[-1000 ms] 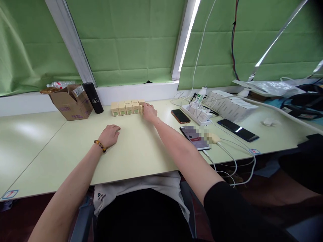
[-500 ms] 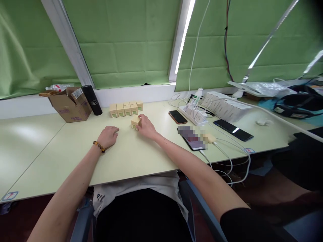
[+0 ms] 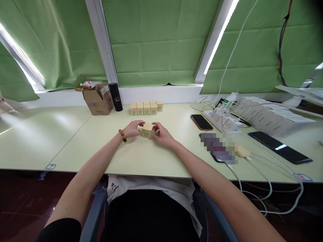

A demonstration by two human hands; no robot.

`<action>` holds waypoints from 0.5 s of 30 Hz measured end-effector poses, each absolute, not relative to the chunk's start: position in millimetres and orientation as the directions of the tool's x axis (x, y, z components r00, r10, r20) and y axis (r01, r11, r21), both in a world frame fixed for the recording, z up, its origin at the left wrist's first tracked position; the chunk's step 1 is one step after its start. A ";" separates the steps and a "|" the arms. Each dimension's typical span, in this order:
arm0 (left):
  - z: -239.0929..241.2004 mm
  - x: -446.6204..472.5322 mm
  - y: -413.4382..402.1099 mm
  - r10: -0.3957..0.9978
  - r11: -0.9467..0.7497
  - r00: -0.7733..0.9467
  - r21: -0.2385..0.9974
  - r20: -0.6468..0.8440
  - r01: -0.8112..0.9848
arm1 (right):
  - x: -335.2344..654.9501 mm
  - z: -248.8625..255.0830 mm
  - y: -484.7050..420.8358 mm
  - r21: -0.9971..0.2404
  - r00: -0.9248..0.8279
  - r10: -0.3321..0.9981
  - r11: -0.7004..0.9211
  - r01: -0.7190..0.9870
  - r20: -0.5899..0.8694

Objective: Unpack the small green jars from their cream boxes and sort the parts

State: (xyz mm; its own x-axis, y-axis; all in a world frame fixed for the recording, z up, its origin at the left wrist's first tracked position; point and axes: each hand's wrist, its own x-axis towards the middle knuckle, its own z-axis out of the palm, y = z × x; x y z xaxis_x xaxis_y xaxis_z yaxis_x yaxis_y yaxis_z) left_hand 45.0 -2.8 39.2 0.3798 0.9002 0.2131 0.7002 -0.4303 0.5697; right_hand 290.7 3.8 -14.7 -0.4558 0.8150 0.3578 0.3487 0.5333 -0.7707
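Tan box [image 3: 146, 131], gripped by curled right fingers [image 3: 157, 124]; parted left fingers [image 3: 138, 122] now beside it too.

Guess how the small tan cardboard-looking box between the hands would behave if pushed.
The tan box is probably stiff, given its straight edges. Its flat faces suggest sliding, not rolling, and its squat shape should resist tipping.

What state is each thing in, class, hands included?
Small box: looks closed
Left hand: curved beside small box
Right hand: curved at its right
Five back boxes: closed, clustered
Carton: flaps open
Black cylinder: standing
Orange-edged phone: screen dark
Blurred phone: cable attached
Far-right phone: screen dark
Power strip: plugs inserted
Green blinds: drawn down
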 end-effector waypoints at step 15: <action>9.9 49.6 -19.8 0.945 -0.308 0.109 0.731 0.308 0.609 | 298.0 -6.8 13.5 -0.604 -0.299 0.891 0.451 0.657 0.341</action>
